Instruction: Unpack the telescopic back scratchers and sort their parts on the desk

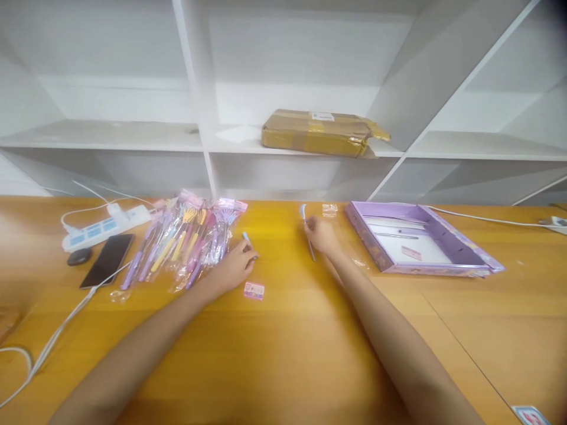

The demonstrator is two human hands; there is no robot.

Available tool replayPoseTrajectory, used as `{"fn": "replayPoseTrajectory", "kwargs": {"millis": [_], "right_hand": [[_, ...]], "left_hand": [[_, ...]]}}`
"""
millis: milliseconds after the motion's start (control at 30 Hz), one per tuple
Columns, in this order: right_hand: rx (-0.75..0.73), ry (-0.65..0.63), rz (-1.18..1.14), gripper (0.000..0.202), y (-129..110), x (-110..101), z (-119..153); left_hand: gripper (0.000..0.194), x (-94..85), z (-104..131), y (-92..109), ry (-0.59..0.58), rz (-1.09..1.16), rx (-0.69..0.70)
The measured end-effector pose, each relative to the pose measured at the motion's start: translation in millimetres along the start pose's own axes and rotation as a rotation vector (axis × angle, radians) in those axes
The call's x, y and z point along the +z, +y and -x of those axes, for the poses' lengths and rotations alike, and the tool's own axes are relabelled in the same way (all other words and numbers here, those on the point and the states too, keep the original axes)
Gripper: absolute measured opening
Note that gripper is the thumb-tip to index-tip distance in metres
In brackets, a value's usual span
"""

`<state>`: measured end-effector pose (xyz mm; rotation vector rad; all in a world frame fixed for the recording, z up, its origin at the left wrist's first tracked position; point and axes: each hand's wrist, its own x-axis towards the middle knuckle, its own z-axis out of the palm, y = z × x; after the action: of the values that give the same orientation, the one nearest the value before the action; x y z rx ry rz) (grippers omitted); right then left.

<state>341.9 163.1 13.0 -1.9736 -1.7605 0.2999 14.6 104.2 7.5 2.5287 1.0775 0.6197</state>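
My right hand (pixel 322 235) is closed around a slim metal rod with a curved pale-blue head, which looks like a back scratcher (pixel 303 211); its rod slants down below my fingers. On the left, my left hand (pixel 239 263) is closed with a pale-blue-ended piece (pixel 246 237) sticking out above the fingers; the rest of that piece is hidden. Beside that hand lies a pile of back scratchers (pixel 188 236) in clear wrappers, with purple, yellow and pink handles. A small pink printed card (pixel 254 290) lies on the table just below my left hand.
A purple open box (pixel 381 260) at the right contains thin rods and a pink card (pixel 411 252). Clear wrapper pieces (pixel 329 210) lie near my right hand. At left are a power strip (pixel 108 227), a phone (pixel 107 260) and cables. A taped carton (pixel 316 133) sits on the shelf.
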Motion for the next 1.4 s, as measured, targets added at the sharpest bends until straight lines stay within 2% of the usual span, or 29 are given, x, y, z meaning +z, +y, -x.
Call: {"fn": "replayPoseTrajectory", "kwargs": {"millis": [200,333,433,533,600,733,833,1033,1167,1267,1400], "right_hand": [[0.014,-0.017,0.028,0.02,4.3,9.4,4.0],[0.02,-0.02,0.072,0.022,2.4,8.1,6.5],[0.024,-0.028,0.097,0.028,0.9,6.5,7.4],[0.032,-0.035,0.113,0.03,-0.2,6.5,7.6],[0.03,-0.038,0.123,0.029,-0.7,7.3,7.4],[0.026,-0.026,0.135,0.026,-0.9,8.5,7.2],[0.026,-0.021,0.133,0.024,-0.5,7.8,7.7],[0.031,-0.022,0.108,0.024,-0.7,6.2,8.8],[0.04,-0.006,0.066,0.025,-0.6,6.7,9.2],[0.039,0.04,0.002,0.025,-1.7,4.8,10.6],[-0.013,0.149,-0.136,0.024,-11.6,-2.5,15.2]], "left_hand": [[0.037,-3.1,2.5,6.7,-0.055,-0.04,0.047],[0.037,-16.7,0.7,12.7,-0.097,-0.104,0.058],[0.032,-38.3,-3.1,13.5,-0.075,-0.202,-0.047],[0.029,-59.1,-6.0,5.0,0.021,-0.368,-0.233],[0.031,-66.2,-6.5,-4.6,0.082,-0.486,-0.339],[0.051,-64.8,-5.5,-21.6,0.056,-0.533,-0.506],[0.052,-62.6,-5.6,-27.6,0.013,-0.438,-0.587],[0.054,-68.3,-7.0,-28.1,-0.023,-0.385,-0.606],[0.058,-64.5,-5.9,-24.4,-0.006,-0.443,-0.593],[0.05,-64.3,-5.5,-25.4,-0.013,-0.46,-0.62],[0.049,-76.7,-8.0,-26.5,0.001,-0.405,-0.64]]}}
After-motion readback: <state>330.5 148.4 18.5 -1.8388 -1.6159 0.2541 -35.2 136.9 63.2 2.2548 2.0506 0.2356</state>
